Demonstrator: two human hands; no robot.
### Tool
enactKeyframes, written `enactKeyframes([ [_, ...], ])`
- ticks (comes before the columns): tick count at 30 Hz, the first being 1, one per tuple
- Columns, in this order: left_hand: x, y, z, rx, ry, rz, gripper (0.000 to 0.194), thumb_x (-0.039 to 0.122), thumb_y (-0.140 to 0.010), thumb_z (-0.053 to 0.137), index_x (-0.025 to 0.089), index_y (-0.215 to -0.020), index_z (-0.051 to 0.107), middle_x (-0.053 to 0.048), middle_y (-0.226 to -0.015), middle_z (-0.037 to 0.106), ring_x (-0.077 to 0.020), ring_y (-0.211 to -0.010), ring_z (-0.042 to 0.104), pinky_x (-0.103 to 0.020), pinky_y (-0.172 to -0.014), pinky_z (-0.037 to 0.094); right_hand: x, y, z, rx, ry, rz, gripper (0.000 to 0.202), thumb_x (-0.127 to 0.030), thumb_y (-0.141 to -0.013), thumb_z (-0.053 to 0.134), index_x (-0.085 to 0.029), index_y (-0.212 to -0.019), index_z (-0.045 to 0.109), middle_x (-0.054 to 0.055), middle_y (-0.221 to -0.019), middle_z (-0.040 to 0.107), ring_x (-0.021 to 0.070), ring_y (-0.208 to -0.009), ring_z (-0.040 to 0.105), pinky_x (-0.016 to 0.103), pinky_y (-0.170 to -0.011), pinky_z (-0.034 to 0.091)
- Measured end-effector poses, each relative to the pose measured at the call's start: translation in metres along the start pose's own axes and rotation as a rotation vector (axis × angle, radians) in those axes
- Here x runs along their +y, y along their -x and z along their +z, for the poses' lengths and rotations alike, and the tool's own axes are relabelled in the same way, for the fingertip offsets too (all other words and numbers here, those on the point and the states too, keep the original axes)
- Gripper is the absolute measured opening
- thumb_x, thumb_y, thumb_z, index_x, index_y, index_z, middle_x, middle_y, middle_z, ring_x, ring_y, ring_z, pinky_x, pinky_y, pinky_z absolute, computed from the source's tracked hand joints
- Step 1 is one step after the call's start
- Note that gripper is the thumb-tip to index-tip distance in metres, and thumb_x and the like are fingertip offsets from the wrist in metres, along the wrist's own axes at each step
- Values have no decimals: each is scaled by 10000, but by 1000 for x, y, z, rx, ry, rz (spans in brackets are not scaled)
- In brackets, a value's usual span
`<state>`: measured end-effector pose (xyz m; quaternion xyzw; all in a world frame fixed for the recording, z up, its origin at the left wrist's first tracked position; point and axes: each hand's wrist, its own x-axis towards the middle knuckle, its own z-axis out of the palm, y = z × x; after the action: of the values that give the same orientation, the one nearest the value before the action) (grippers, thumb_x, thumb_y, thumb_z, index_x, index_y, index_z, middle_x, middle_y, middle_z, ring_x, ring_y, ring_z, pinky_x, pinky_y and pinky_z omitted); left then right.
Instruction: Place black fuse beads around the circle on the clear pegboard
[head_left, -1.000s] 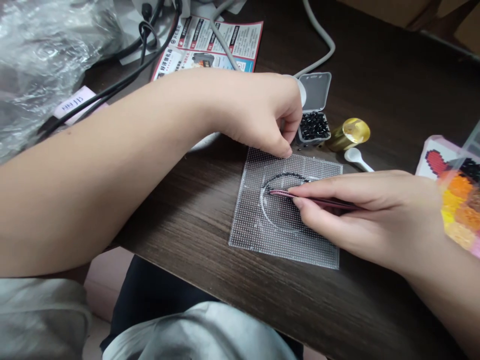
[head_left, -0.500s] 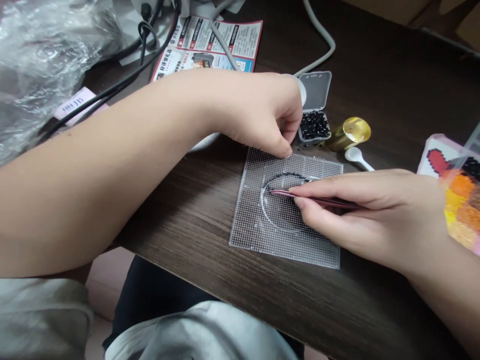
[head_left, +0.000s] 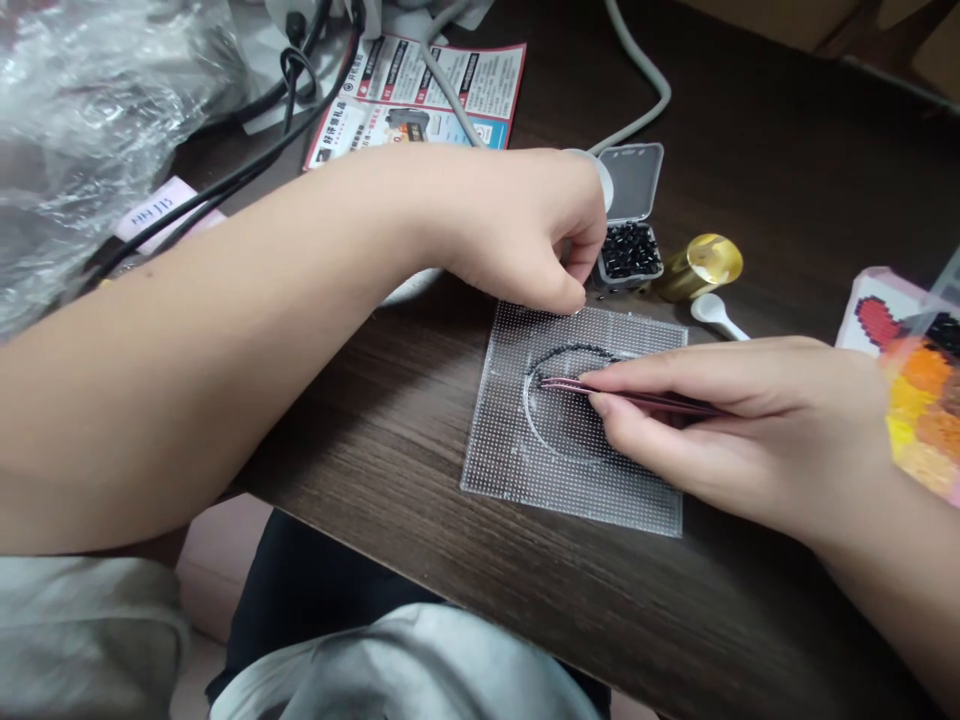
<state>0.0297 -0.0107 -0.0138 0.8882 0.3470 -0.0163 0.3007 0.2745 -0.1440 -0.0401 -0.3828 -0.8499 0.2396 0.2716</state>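
A clear pegboard [head_left: 510, 440] lies on the dark wooden table, with a curve of black beads [head_left: 574, 348] on it beside a whitish ring line. My right hand [head_left: 750, 430] pinches pink tweezers [head_left: 660, 402], whose tips touch the board at the left end of the bead curve. At the board's top edge is my left hand [head_left: 532, 230], fingers curled and thumb near the rim; whether it holds anything is hidden. Just right of it stands an open clear box [head_left: 630, 250] of small black beads.
A gold cylinder [head_left: 705, 265] and a white scoop [head_left: 718, 316] lie right of the box. Colourful bead bags [head_left: 922, 400] are at the right edge. Cables [head_left: 247, 165], a printed leaflet [head_left: 480, 80] and crumpled clear plastic [head_left: 97, 110] occupy the back left.
The tweezer tips look slightly further apart. Otherwise the hands and the board hold nearly the same places.
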Motion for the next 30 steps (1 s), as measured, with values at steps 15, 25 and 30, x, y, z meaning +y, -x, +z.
enactKeyframes([
  [15,0,-2,1,2,-6,-12,122,161,-950,892,248,-865,883,155,-532,641,-100,-470,521,-358,-607,418,2,7,8,92,18,58,332,-115,-1051,815,-330,-1161,1043,-16,-871,960,151,-541,784,233,-523,647],
  [25,3,-3,1,5,-35,-79,43,196,-937,891,220,-943,926,80,-658,722,-141,-671,636,-339,-748,397,4,1,-2,8,27,-6,314,-90,-1054,815,-285,-1157,1039,4,-912,980,157,-604,855,209,-534,644],
  [30,5,-2,1,-2,-42,-107,57,185,-932,881,221,-940,924,80,-683,726,-136,-677,612,-341,-763,394,5,1,1,7,37,-4,325,-94,-1058,839,-319,-1165,1046,-8,-906,976,155,-577,830,224,-510,621],
])
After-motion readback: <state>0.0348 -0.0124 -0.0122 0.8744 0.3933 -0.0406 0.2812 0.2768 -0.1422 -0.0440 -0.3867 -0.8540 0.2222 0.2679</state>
